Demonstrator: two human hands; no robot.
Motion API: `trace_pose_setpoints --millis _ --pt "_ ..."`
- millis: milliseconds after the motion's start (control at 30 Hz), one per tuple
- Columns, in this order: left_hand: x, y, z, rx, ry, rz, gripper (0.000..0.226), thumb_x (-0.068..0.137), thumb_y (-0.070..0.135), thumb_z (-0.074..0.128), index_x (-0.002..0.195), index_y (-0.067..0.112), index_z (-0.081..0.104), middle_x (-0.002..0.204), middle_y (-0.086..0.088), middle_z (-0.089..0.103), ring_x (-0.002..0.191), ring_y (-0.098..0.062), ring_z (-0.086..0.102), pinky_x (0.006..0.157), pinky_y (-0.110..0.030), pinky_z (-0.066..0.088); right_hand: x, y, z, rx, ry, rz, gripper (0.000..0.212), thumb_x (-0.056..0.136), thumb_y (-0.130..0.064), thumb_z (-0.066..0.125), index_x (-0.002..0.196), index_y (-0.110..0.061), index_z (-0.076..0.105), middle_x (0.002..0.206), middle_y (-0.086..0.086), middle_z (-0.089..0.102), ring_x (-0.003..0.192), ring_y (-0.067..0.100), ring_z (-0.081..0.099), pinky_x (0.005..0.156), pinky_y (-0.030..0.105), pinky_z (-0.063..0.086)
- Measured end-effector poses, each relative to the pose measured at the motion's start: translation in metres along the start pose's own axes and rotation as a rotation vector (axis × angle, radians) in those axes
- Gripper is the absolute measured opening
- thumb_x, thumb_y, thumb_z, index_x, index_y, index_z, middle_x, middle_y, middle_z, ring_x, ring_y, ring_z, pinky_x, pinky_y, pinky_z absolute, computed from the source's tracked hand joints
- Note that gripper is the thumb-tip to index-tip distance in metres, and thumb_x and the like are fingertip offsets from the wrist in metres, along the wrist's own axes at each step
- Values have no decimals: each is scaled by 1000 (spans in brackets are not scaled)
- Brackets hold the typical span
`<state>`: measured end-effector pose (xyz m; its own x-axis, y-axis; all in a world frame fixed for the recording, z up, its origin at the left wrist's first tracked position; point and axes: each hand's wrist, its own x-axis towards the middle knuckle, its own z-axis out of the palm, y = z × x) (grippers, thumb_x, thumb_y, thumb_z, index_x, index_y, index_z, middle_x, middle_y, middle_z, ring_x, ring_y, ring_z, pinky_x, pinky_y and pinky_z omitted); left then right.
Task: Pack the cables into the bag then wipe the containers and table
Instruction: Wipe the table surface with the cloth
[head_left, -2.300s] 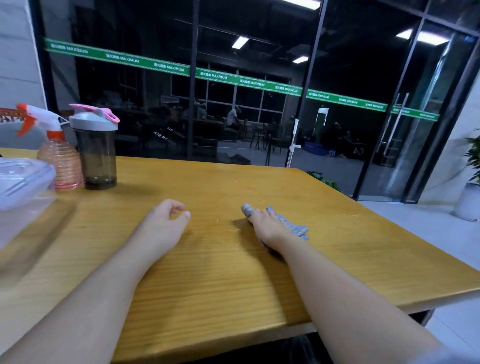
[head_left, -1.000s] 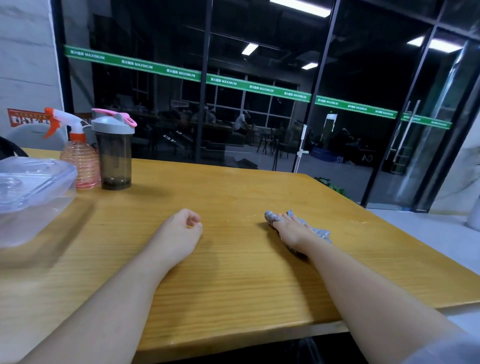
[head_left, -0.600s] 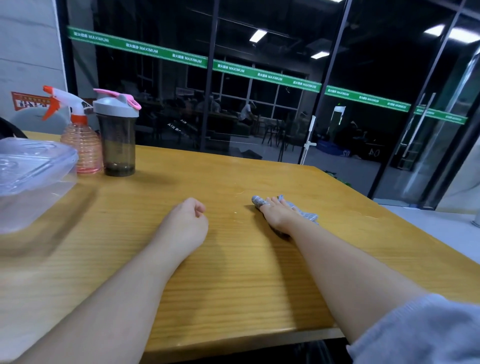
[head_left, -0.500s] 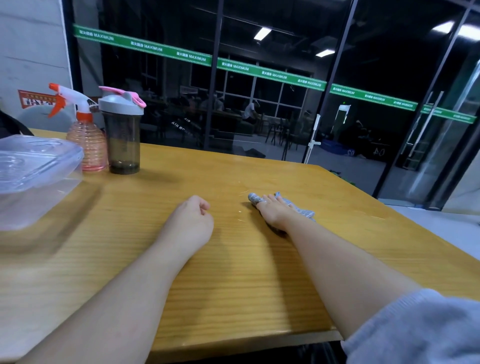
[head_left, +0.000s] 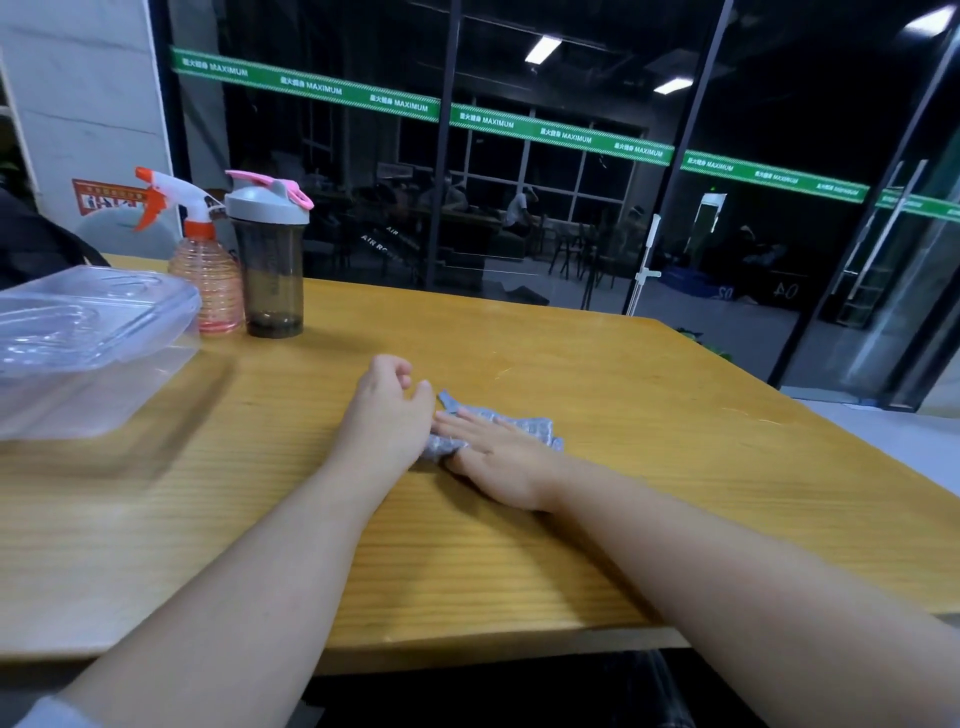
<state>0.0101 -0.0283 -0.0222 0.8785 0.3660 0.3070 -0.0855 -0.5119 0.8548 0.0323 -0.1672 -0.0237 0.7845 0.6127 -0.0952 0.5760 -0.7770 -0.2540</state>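
Observation:
A grey-blue cloth (head_left: 535, 428) lies flat on the yellow wooden table (head_left: 597, 374) near its middle. My right hand (head_left: 493, 460) presses down on the cloth with straight fingers pointing left. My left hand (head_left: 387, 410) rests on the table right beside the cloth's left end, fingers loosely curled and holding nothing. A clear plastic container (head_left: 83, 345) with its lid on stands at the left edge of the table. No cables or bag are plainly in view.
An orange-and-white spray bottle (head_left: 205, 270) and a dark shaker bottle (head_left: 270, 260) with a grey and pink lid stand at the back left. Behind the table runs a glass wall (head_left: 571, 182). The table's right edge drops to a pale floor (head_left: 883, 441).
My right hand has slid the cloth leftward and nearer, up against my left hand. My left hand stayed roughly in place. The camera has turned slightly left.

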Motion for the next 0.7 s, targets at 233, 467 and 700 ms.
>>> trace_pose_setpoints --millis 233,467,700 --pt "-4 -2 3 -1 -43 17 34 94 30 46 123 16 38 117 4 49 87 -10 51 69 -25 38 -63 37 -6 30 -17 14 49 102 -27 27 149 -37 16 156 -22 7 142 -5 -5 119 31 -5" --pt "-4 1 1 -61 -53 -33 35 95 31 43 127 18 35 120 6 47 75 1 44 57 -16 32 -76 94 -24 -79 81 454 52 102 -37 22 152 -25 12 159 -10 4 146 13 2 118 36 2" --pt "-2 3 -1 -122 25 -119 34 95 21 38 129 18 33 126 3 43 86 -13 49 54 -19 31 -26 112 -21 -118 132 638 54 101 -37 14 153 -25 6 160 -3 -4 147 19 -8 118 44 1"
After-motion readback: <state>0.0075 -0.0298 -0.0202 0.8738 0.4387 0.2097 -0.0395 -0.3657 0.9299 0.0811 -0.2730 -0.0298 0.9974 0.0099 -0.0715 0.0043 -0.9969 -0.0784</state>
